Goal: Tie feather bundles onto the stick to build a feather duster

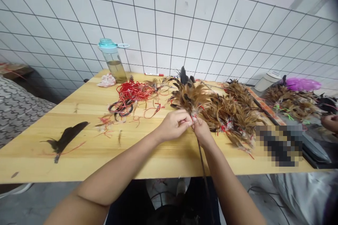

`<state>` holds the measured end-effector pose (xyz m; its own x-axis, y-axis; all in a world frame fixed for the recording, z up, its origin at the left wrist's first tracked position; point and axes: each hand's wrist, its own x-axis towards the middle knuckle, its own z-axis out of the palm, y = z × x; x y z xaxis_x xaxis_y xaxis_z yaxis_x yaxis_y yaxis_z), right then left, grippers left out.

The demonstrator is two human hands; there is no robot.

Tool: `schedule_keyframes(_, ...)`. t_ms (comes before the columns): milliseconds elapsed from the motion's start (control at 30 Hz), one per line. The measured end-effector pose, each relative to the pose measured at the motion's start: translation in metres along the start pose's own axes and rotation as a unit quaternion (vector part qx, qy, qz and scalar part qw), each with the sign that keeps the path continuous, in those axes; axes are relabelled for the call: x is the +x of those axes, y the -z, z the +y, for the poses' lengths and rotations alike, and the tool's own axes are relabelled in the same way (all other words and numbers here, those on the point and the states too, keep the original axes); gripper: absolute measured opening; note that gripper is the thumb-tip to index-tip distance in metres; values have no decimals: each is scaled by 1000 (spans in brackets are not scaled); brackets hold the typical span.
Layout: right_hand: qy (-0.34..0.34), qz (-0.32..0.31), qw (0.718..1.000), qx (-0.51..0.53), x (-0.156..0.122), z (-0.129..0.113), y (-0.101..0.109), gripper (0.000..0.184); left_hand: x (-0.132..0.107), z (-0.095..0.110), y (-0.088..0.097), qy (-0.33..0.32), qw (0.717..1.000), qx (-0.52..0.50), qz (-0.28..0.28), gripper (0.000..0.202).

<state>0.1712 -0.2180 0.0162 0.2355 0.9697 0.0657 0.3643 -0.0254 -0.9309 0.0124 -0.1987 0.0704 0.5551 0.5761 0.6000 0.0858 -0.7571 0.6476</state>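
Observation:
Both my hands meet at the lower end of a brown and black feather bunch (190, 95) on a thin dark stick (202, 161), which slants down past the table edge toward my lap. My right hand (202, 130) is closed around the stick just under the feathers. Red string shows at the feather base, by the fingertips. My left hand (175, 123) is closed in a pinch at that spot, seemingly on the red string, though the fingers largely cover it. A pile of brown feather bunches (235, 112) tied with red lies close by on the right.
A tangle of red string (134, 91) lies left of centre, beside black-handled scissors (120, 107). Behind it stands a water bottle (113, 61) with crumpled tissue (107, 80). A black feather (68, 139) lies at left. Another person's hand (330, 123) is at the far right.

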Motion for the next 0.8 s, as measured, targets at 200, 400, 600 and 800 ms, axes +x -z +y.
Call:
schedule_keyframes(200,-7,41,964,-262,-26,-18,-13,27,1,-3,3,47,998,-1,32,16)
schedule_keyframes(400,-40,-48,940,-335,-48,-22,-17,19,11,-15,20,-63,974,191,-101,21)
schedule_keyframes(600,-26,-90,932,-350,-59,-24,-8,20,36,-13,29,-80,963,167,-194,16)
schedule_keyframes(800,-18,-84,940,-330,-62,-26,-7,22,53,5,-4,-118,947,182,-236,21)
